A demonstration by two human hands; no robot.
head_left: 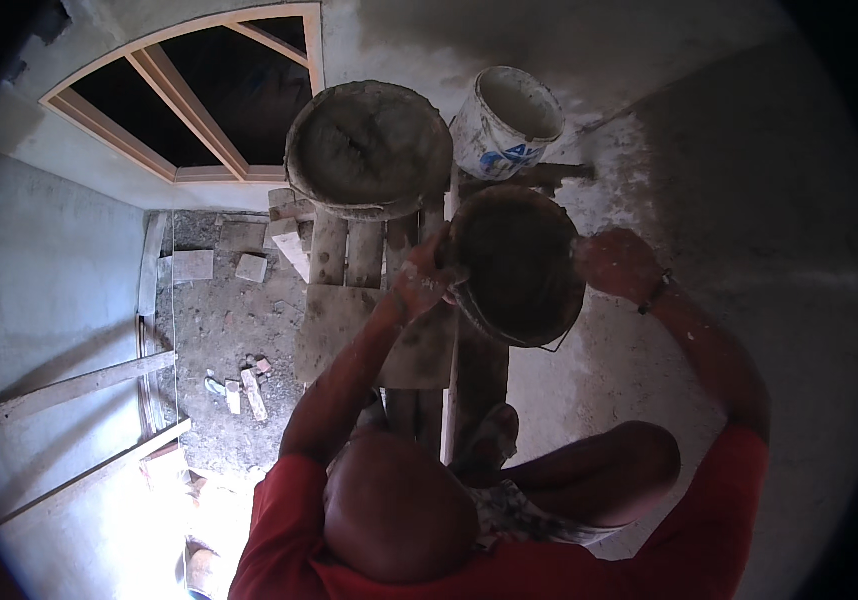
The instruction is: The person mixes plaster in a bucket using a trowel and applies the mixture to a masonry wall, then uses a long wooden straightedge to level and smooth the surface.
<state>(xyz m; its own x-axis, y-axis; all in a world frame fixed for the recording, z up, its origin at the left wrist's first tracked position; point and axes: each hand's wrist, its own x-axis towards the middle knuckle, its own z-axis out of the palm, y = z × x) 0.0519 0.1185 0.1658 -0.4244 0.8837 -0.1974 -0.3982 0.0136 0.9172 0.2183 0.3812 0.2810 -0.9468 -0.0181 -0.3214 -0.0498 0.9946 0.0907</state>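
A dark, mortar-caked bucket [517, 265] is between my hands, its mouth facing up and its inside in deep shadow. At its left side my left hand [421, 278] is closed on the rim, thumb and fingers smeared with pale mortar. My right hand [621, 264] is closed at the opposite rim, its fingers partly hidden. A thin wire handle hangs at the bucket's near side. Just beyond, to the left, stands a wide round tub [369, 150] full of grey mortar. Next to it is a white plastic bucket [519, 105], splashed and leaning a little.
Rough planks [364, 255] and a board [334, 325] form a platform under the containers. Far below on the left, the ground [219, 335] holds blocks and rubble. A wooden window frame [189, 110] is set in the far wall; timbers [89, 385] lean at the left wall.
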